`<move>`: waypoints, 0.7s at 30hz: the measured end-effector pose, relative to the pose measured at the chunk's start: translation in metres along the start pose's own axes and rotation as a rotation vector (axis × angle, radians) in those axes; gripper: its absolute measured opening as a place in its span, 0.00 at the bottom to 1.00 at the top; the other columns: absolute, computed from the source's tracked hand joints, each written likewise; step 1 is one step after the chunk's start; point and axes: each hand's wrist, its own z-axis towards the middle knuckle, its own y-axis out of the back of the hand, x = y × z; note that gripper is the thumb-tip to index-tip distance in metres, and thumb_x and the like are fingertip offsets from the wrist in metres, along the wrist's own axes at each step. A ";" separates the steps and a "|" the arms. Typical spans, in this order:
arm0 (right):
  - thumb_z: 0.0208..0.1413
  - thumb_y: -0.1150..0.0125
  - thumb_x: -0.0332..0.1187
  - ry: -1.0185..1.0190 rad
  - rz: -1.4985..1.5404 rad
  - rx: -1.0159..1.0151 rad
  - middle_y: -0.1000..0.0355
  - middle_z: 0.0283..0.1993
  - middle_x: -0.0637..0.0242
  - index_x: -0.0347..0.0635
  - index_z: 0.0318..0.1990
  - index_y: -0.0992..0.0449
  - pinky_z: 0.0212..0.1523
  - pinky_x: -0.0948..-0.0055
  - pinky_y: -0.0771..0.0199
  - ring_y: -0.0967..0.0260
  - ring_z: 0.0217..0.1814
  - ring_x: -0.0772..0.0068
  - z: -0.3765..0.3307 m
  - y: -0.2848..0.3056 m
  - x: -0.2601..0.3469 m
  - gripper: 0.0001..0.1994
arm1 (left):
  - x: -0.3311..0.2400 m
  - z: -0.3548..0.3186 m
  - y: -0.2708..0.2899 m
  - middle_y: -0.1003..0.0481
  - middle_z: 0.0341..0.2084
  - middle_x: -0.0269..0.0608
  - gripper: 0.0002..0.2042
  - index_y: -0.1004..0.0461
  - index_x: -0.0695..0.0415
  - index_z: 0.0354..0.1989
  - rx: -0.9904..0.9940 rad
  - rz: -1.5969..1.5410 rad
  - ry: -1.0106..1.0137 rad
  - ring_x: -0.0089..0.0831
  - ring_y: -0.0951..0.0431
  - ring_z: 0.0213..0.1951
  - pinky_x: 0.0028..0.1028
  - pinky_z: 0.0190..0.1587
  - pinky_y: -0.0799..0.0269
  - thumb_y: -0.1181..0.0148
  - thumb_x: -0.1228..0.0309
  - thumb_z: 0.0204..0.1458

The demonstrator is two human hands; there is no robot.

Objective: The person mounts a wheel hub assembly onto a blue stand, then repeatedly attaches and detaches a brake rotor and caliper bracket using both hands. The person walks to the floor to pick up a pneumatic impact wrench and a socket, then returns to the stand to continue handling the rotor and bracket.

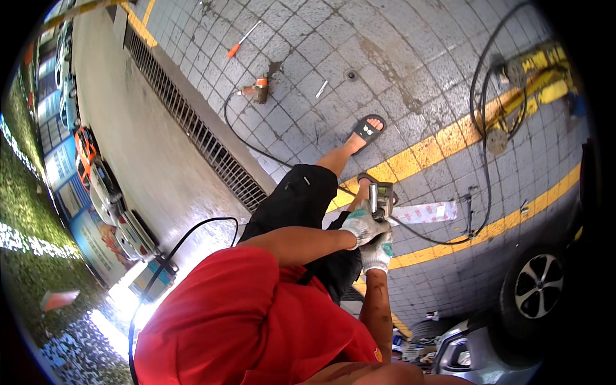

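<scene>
Both of my hands wear white knit gloves and meet in front of my black shorts. My left hand (363, 224) is closed around a tire inflator (383, 196), a grey-green handheld unit with a small gauge window. A black hose (427, 239) runs off to the right from beside it. Just below, my right hand (377, 253) is pressed close against the left with its fingers curled. What lies inside those fingers is hidden.
On the paved floor lie an orange impact wrench (260, 90) with a hose, a screwdriver (242, 40) and a white-red plastic sheet (427, 212). A yellow lift arm (545, 80) stands right. A car wheel (538, 285) is lower right. A drain grate (192, 122) runs left.
</scene>
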 end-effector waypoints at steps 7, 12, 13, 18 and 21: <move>0.47 0.22 0.38 0.043 -0.141 -0.085 0.19 0.47 0.49 0.35 0.51 0.22 0.48 0.52 0.20 0.20 0.51 0.44 0.028 0.005 0.063 0.25 | 0.035 0.028 0.009 0.20 0.48 0.54 0.34 0.28 0.62 0.58 -0.078 -0.107 -0.029 0.49 0.19 0.52 0.37 0.56 0.25 0.24 0.57 0.45; 0.45 0.22 0.36 0.121 -0.193 0.083 0.21 0.47 0.44 0.35 0.49 0.24 0.48 0.51 0.21 0.23 0.50 0.34 0.048 0.012 0.076 0.24 | 0.013 0.008 0.032 0.20 0.51 0.52 0.30 0.26 0.62 0.57 -0.124 -0.078 0.030 0.46 0.19 0.52 0.36 0.57 0.26 0.28 0.55 0.51; 0.45 0.22 0.36 0.191 -0.257 0.043 0.21 0.47 0.45 0.35 0.49 0.24 0.48 0.50 0.21 0.23 0.49 0.35 0.048 0.011 0.074 0.25 | 0.021 0.013 0.031 0.20 0.50 0.52 0.28 0.26 0.63 0.56 -0.088 -0.100 -0.013 0.46 0.18 0.52 0.37 0.56 0.26 0.29 0.55 0.53; 0.42 0.21 0.38 0.238 -0.129 0.045 0.24 0.48 0.47 0.36 0.57 0.28 0.54 0.48 0.24 0.26 0.53 0.37 0.027 0.029 0.047 0.34 | 0.032 -0.018 0.028 0.18 0.42 0.49 0.23 0.26 0.62 0.55 -0.010 -0.238 -0.186 0.44 0.17 0.47 0.38 0.51 0.24 0.33 0.56 0.59; 0.34 0.16 0.42 0.247 -0.319 -0.042 0.24 0.47 0.45 0.36 0.60 0.29 0.53 0.47 0.23 0.26 0.52 0.37 0.009 0.052 0.041 0.43 | 0.050 -0.012 0.015 0.19 0.46 0.48 0.27 0.27 0.60 0.59 0.191 -0.385 -0.090 0.39 0.19 0.51 0.35 0.54 0.26 0.34 0.51 0.61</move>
